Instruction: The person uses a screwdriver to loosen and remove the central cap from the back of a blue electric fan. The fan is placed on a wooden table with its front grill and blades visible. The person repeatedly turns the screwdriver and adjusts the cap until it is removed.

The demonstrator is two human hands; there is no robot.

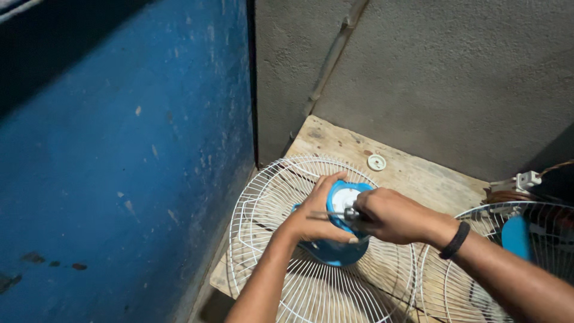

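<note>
blue motor housing (335, 251) between both hands, seemingly gripped

Blue wall (119, 149) left, small white cap (376, 162) on wood bench (418, 173), 2nd fan guard (472, 287) right.

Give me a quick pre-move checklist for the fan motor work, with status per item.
1. Left hand steadying the blue motor housing: ok, fingers wrapped around it.
2. Right hand on the metal shaft: ok, pinching its end.
3. White wire guard seated flat on the wooden board: cannot tell, its lower edge overhangs the board.
4. Small white round part within reach: ok, lying loose on the board.
5. Second fan guard clear of the work: not ok, it sits against the first guard.
</note>
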